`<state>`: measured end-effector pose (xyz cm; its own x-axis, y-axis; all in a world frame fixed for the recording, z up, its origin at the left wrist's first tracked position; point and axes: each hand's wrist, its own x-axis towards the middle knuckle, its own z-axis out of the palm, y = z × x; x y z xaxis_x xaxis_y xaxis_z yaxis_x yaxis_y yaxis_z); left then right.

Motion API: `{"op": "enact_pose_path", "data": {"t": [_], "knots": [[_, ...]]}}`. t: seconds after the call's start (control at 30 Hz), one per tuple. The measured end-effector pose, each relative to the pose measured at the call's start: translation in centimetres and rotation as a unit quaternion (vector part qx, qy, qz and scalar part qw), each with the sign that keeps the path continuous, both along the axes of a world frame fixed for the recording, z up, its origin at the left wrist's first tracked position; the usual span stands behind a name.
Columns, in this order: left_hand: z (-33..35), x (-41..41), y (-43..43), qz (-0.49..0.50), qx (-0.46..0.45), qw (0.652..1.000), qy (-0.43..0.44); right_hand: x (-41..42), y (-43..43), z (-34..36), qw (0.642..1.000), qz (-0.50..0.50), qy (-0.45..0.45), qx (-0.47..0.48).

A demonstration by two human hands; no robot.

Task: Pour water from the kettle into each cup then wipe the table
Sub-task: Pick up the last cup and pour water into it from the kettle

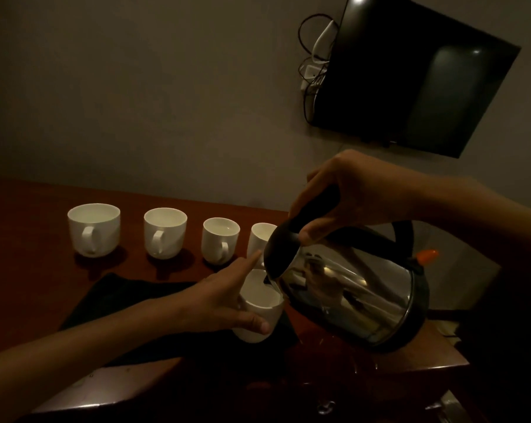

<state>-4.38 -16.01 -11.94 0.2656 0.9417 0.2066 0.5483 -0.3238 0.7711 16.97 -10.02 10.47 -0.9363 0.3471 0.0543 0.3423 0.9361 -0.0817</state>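
Observation:
My right hand (346, 196) grips the black handle of a shiny steel kettle (352, 291), which is tilted with its spout over a white cup (262, 303). My left hand (224, 300) holds that cup from the left, index finger stretched toward the spout. The cup stands over a dark cloth (121, 300) on the reddish-brown table (29, 270). Several more white cups stand in a row behind: a large one (94, 228), a second (165, 232), a third (220, 239), and a fourth (259, 238) partly hidden by the kettle lid.
A black wall-mounted screen (417, 74) hangs at the upper right, with cables and a socket (313, 71) beside it. The table's front edge (111, 389) runs along the bottom. A few water drops (365, 366) glint on the table under the kettle. The room is dim.

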Motion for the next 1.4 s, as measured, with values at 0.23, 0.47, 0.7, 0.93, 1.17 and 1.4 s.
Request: {"op": "enact_pose_path", "data": {"t": [0.23,0.47,0.7,0.93,1.17,1.4], "knots": [[0.3,0.1,-0.3,-0.005,-0.012,1.000,-0.005,-1.5,0.0,0.6,0.999,-0.009,-0.049,-0.007],[0.6,0.2,-0.5,-0.002,-0.015,1.000,-0.017,-3.5,-0.1,1.3,0.994,-0.021,-0.104,0.005],[0.6,0.3,-0.6,-0.019,0.010,0.999,-0.040,-5.1,-0.2,1.6,0.991,-0.012,-0.136,0.009],[0.5,0.2,-0.5,-0.014,0.019,0.999,-0.030,-6.2,0.1,1.7,0.987,-0.001,-0.162,0.011],[0.2,0.0,-0.5,-0.024,0.013,0.999,-0.045,-7.2,0.1,1.7,0.982,0.009,-0.189,0.023],[0.0,0.0,-0.3,-0.023,0.004,0.998,-0.055,-7.9,-0.2,1.8,0.979,-0.003,-0.199,0.040]]}}
